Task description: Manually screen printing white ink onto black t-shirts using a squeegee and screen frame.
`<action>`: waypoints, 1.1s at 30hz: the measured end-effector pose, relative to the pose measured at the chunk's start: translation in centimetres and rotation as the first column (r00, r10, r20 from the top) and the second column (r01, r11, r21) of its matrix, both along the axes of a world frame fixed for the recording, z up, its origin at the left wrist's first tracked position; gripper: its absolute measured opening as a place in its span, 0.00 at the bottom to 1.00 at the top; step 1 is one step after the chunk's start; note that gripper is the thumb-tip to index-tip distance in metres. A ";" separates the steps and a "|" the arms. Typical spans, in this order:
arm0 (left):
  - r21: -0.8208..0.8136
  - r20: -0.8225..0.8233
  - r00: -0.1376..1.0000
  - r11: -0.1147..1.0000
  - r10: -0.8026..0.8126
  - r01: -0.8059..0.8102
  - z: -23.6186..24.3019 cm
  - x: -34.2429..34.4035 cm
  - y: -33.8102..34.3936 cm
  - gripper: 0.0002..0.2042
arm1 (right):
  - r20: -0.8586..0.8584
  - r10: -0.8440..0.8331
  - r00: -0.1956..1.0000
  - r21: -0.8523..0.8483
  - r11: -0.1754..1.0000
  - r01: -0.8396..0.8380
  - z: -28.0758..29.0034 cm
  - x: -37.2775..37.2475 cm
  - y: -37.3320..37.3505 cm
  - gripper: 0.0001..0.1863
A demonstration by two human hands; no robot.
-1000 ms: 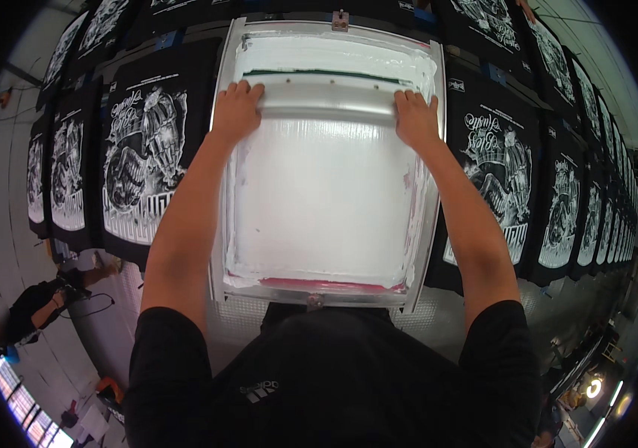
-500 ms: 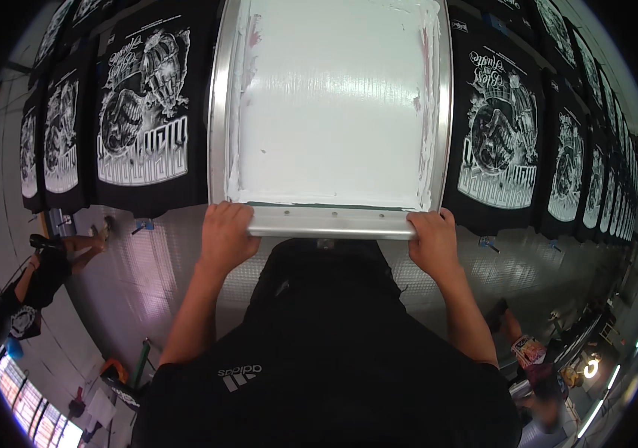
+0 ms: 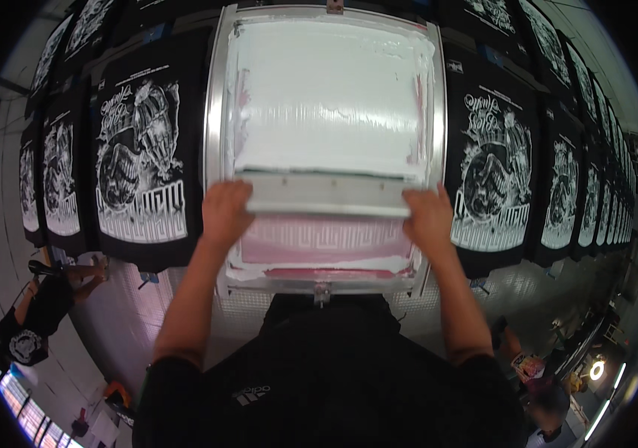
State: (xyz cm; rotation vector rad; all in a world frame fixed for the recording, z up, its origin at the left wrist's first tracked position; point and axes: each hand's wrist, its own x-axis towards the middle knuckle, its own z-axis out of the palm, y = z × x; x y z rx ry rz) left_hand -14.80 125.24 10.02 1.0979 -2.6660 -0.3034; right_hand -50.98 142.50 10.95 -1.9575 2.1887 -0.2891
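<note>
Squeegee [image 3: 326, 198], one, silver-grey, wide-handled, with a row of small round fittings along its top face and a dark strip at its far edge; it lies crosswise on the screen, nearer to you than to the far rail, between your two hands. Left hand [image 3: 226, 214], yours: grasping the squeegee's left end, fingers curled over the far side. Right hand [image 3: 429, 218], yours: grasping the right end in the same manner, both hands slightly blurred. Screen frame [image 3: 217, 119], one, metal, rectangular, directly in front of your body. White ink [image 3: 326, 97], a thick, glossy spread covering the screen beyond the squeegee, with ragged streaks along the sides. Pink mesh [image 3: 289, 257], on your side of the squeegee, bearing a pale angular pattern, with a white smear beneath it. Near clamp [image 3: 322, 290], small, at the middle of the frame's near rail. Left-hand shirt [image 3: 140, 157] and right-hand shirt [image 3: 492, 164], black, printed in white, laid flat on either side of your frame, with rows of similar shirts past them. Co-worker [image 3: 39, 317], one, in dark clothes, well apart at your left. Ring light [image 3: 597, 370], one, lit, at the lower right.
</note>
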 end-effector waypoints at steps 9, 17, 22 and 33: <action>-0.073 0.157 0.981 0.992 0.112 -0.102 3.1 -13.6 -26.4 0.25 | -0.287 -0.010 0.958 0.045 0.999 0.023 0.2 -13.6 -27.1 0.21; -0.018 0.188 0.982 1.000 0.007 -0.004 7.2 -7.1 -18.7 0.23 | -0.103 0.034 0.994 0.211 0.977 -0.012 6.4 -8.4 -17.2 0.19; 0.295 0.153 0.987 0.955 -0.056 0.008 7.0 3.6 6.2 0.15 | 0.153 0.078 0.985 0.292 0.949 -0.121 6.9 1.5 5.7 0.21; 0.067 -0.097 0.995 0.998 0.017 -0.010 3.1 6.5 16.5 0.19 | 0.072 0.034 0.997 0.158 0.986 -0.045 2.8 6.9 14.3 0.22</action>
